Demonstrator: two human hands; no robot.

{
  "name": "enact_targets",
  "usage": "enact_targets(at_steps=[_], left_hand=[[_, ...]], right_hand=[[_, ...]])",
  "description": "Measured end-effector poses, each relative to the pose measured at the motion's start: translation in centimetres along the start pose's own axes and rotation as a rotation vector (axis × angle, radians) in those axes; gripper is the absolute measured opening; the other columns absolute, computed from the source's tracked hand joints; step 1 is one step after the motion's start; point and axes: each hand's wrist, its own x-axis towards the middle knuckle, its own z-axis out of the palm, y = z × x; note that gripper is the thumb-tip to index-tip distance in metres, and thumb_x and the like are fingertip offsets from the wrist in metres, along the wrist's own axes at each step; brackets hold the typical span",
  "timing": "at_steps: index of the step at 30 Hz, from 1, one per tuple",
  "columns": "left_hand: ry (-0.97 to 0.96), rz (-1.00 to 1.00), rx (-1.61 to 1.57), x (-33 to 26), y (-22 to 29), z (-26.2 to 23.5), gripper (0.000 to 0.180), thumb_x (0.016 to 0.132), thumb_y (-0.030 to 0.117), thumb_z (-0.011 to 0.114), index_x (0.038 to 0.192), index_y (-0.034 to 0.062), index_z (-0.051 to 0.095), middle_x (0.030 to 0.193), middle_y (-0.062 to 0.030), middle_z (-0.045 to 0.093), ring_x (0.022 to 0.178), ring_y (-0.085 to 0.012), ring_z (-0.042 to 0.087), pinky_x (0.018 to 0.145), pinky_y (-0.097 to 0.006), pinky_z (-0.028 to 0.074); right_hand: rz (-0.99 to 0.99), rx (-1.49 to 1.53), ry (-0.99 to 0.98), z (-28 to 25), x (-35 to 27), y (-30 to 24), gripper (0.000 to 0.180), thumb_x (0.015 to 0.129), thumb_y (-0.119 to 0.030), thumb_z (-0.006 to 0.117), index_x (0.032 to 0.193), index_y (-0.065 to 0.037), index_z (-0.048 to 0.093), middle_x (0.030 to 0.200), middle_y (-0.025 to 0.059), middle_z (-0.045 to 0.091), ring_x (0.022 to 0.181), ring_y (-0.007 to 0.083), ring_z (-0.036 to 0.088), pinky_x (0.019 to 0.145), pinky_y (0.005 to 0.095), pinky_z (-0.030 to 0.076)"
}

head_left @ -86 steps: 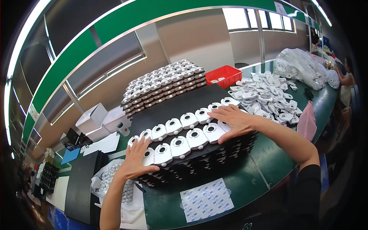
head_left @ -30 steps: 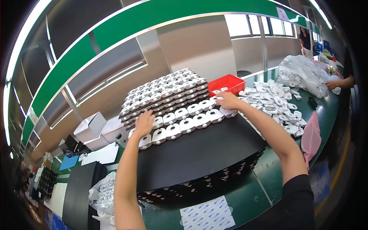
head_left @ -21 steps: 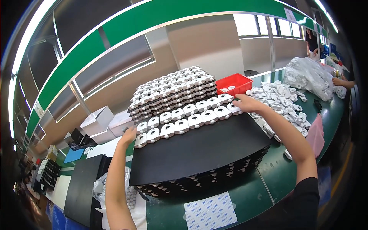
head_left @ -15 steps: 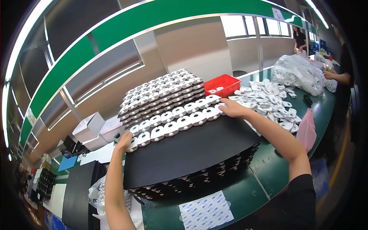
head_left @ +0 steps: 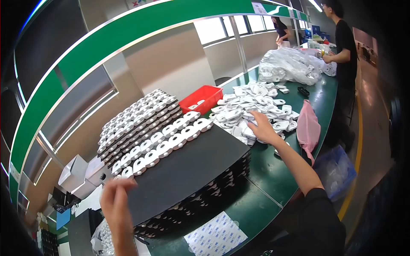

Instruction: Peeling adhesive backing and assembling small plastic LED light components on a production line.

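Note:
My right hand point(head_left: 264, 129) is at the near edge of a loose pile of white plastic parts point(head_left: 256, 102). Its thumb and fingers are apart, with nothing seen in them. My left hand point(head_left: 117, 197) is raised by the left end of the black board point(head_left: 183, 164), its bent fingers smeared by motion. Along the far side of that board run two rows of white parts point(head_left: 163, 149), each with a round hole. The board tops a stack of layers with similar parts between them. Behind it stands another stack point(head_left: 139, 109), covered with rows of the same parts.
A red bin point(head_left: 201, 99) with a few white parts sits behind the pile. Farther right lie a big clear plastic bag point(head_left: 286, 66) and a pink cloth pouch point(head_left: 308, 126). A printed sheet point(head_left: 215, 234) is at the front. Another person point(head_left: 345, 47) stands at the far right.
Both hands have left the ends of the front row. My right hand has moved right to the loose pile; my left has drawn back towards me. The view has turned right.

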Motion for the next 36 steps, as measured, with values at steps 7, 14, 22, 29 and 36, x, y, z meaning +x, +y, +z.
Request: enact_targets(at_steps=[7, 14, 22, 29, 36], left_hand=[[-0.593, 0.044, -0.964, -9.6, 7.5, 6.6, 0.015, 0.083, 0.018, 0.057, 0.076, 0.0048, 0.056, 0.080, -0.0089, 0.054, 0.067, -0.0208, 0.048, 0.059, -0.033, 0.041], [-0.719, 0.820, -1.808, -10.1, 3.1, 12.5, 0.015, 0.079, 0.018, 0.057, 0.076, 0.0036, 0.052, 0.075, -0.0084, 0.052, 0.062, -0.0192, 0.046, 0.050, -0.031, 0.031], [-0.704, -0.144, -1.365, -10.4, 8.8, 8.5, 0.015, 0.078, 0.019, 0.058, 0.074, 0.0064, 0.051, 0.074, -0.0069, 0.052, 0.060, -0.0181, 0.044, 0.053, -0.031, 0.032], [-0.689, -0.232, -1.228, -10.1, 10.1, 8.3, 0.013, 0.077, 0.019, 0.058, 0.074, 0.0077, 0.052, 0.073, -0.0071, 0.052, 0.065, -0.0187, 0.044, 0.056, -0.031, 0.032], [-0.742, -0.164, -1.268, -10.1, 9.8, 8.5, 0.011, 0.076, 0.015, 0.058, 0.074, 0.0063, 0.052, 0.073, -0.0078, 0.052, 0.064, -0.0189, 0.043, 0.056, -0.031, 0.033]], right_hand=[[0.246, -0.475, 0.070, -3.7, -11.6, 3.3, 0.059, 0.077, -0.028, 0.062, 0.123, 0.001, 0.039, 0.123, 0.0210, 0.041, 0.116, 0.0355, 0.034, 0.095, 0.0464, 0.029], [0.129, -0.081, -0.040, -0.8, -13.8, 2.0, 0.060, 0.077, -0.024, 0.062, 0.123, 0.005, 0.038, 0.126, 0.0236, 0.039, 0.119, 0.0371, 0.035, 0.102, 0.0396, 0.027], [0.034, 0.093, 0.047, -2.5, -12.9, -0.1, 0.041, 0.077, -0.016, 0.061, 0.112, 0.001, 0.049, 0.112, 0.0169, 0.052, 0.106, 0.0325, 0.046, 0.092, 0.0376, 0.036], [0.064, 0.117, 0.082, -2.9, -12.9, -0.3, 0.033, 0.078, -0.014, 0.061, 0.107, 0.000, 0.053, 0.104, 0.0157, 0.055, 0.101, 0.0315, 0.048, 0.089, 0.0366, 0.038], [0.129, 0.179, 0.096, -2.2, -13.0, 0.2, 0.031, 0.078, -0.013, 0.060, 0.105, 0.000, 0.054, 0.103, 0.0147, 0.056, 0.100, 0.0307, 0.049, 0.088, 0.0362, 0.038]])
